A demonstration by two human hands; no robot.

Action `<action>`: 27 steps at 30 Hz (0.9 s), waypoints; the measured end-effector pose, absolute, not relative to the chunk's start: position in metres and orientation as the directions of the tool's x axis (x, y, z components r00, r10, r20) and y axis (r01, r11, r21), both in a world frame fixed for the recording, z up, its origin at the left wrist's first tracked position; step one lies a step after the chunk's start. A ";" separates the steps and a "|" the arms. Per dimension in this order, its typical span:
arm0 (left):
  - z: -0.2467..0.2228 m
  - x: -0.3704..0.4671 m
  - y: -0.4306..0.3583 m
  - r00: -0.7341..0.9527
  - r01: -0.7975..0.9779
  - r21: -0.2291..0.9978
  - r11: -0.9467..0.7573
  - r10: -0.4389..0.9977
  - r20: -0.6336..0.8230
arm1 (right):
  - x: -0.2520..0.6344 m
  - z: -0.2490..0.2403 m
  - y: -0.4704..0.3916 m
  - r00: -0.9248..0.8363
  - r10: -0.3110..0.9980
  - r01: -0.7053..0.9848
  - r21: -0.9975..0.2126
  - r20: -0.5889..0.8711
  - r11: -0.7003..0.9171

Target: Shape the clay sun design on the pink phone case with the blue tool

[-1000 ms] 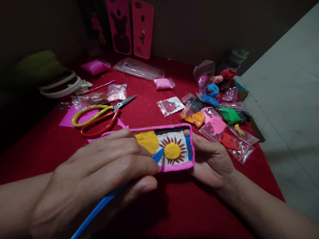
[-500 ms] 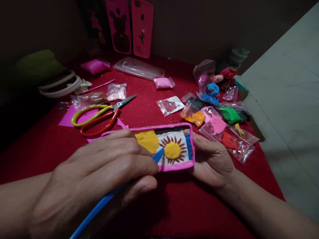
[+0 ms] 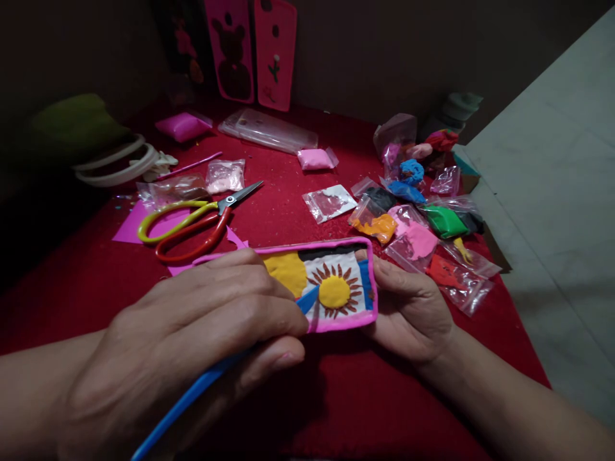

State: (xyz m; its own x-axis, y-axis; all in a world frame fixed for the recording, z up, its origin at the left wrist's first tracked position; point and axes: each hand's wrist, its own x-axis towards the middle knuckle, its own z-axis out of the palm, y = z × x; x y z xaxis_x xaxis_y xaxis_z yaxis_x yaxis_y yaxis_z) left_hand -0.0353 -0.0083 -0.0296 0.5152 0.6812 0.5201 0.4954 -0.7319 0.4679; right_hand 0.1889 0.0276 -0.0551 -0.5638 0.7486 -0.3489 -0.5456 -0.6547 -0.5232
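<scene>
My left hand (image 3: 206, 320) is closed round a blue modelling tool (image 3: 177, 410), whose pointed tip touches the clay near the left edge of a yellow flower centre. That yellow disc (image 3: 334, 292), ringed by thin brown petals, sits on a white clay patch of a pink-rimmed phone case (image 3: 342, 325). Yellow, black and blue clay areas also show on the case; its left part is hidden behind my left hand. My right hand (image 3: 413, 314) grips the case's right end, thumb on the near face and fingers mostly out of sight behind.
Scissors (image 3: 206, 224) with yellow and red handles lie left of the case. Several clay packets (image 3: 413, 237) crowd the right side of the red cloth (image 3: 384, 397). Clear phone cases (image 3: 269, 131) lie farther back, and decorated pink cases (image 3: 275, 57) lean against the wall.
The tool tip has shifted very slightly right, closer to the yellow disc. Both hands and the phone case otherwise keep nearly the same position.
</scene>
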 end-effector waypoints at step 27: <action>-0.028 -0.037 -0.007 0.548 0.459 0.495 -0.738 0.674 0.496 | 0.190 -0.057 0.028 -0.571 0.748 -0.550 -0.519 -0.339 -0.655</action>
